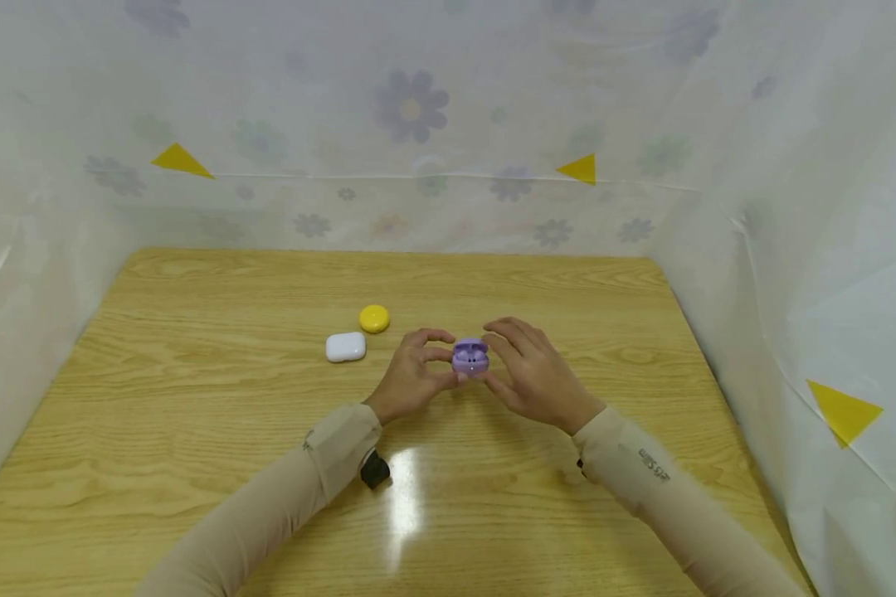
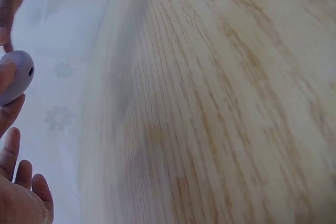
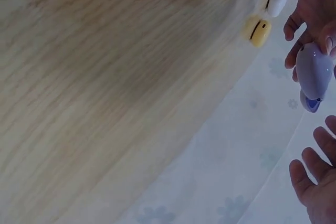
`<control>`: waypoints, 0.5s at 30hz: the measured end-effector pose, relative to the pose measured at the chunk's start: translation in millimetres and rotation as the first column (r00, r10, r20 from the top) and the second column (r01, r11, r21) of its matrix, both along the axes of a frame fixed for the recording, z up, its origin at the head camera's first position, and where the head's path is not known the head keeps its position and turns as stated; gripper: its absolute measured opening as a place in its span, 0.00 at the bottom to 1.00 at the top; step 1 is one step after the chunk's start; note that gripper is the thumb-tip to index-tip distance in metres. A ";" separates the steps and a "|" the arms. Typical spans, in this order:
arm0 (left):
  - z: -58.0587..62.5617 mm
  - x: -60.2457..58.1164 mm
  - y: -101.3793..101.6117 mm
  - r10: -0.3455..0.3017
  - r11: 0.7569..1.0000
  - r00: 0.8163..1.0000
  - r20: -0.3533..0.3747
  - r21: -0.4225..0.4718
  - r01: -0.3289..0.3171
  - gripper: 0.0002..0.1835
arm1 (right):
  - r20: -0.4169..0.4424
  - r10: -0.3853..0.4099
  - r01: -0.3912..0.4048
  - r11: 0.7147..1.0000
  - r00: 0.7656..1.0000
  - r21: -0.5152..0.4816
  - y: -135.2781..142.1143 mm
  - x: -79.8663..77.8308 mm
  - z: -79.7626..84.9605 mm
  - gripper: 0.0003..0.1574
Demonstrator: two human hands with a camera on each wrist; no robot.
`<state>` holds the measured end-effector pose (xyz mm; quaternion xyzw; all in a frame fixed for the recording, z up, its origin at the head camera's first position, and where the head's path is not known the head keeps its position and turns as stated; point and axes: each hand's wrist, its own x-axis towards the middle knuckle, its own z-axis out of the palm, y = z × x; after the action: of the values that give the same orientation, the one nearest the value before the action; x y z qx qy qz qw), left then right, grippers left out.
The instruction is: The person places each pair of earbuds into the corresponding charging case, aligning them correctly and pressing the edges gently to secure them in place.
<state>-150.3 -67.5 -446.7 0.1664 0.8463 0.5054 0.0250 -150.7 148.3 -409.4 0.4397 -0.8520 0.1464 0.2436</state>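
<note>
A purple earbud case (image 1: 469,362) is held up over the table with its lid raised; small purple shapes, perhaps earbuds, show inside. My left hand (image 1: 412,377) grips its left side, the thumb low on the front. The right hand (image 1: 541,377) is at the case's right side with relaxed, spread fingers; whether a fingertip touches it is hard to tell. In the right wrist view, the case (image 3: 314,72) is in the left hand (image 3: 317,6), and the right hand (image 3: 320,182) appears below it, apart. The left wrist view cuts off the case (image 2: 21,69).
Left of my hands, a white earbud case (image 1: 346,347) and a round yellow case (image 1: 374,319) lie on the wooden table (image 1: 231,431). Flower-printed sheeting (image 1: 328,99) with yellow triangles surrounds the table's back and sides.
</note>
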 end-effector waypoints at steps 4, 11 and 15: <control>-0.4 -0.6 0.1 0.003 0.999 1.000 0.017 0.032 -0.004 0.11 | 0.266 -0.080 0.098 0.994 0.961 -0.057 0.4 1.2 -12.3 0.43; -1.4 -2.2 -0.9 0.009 0.999 1.000 0.029 0.049 -0.010 0.11 | 0.498 -0.055 0.170 0.967 0.865 -0.189 0.8 -0.5 -28.1 0.33; -0.2 -3.9 -1.7 0.009 0.999 1.000 0.018 0.036 -0.010 0.11 | 0.462 -0.012 0.133 0.964 0.887 -0.231 -0.1 -2.2 -28.3 0.33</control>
<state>-154.1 -69.2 -446.9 0.1581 0.8375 0.5224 0.0271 -152.9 148.2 -437.7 0.3252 -0.8751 0.3452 0.0965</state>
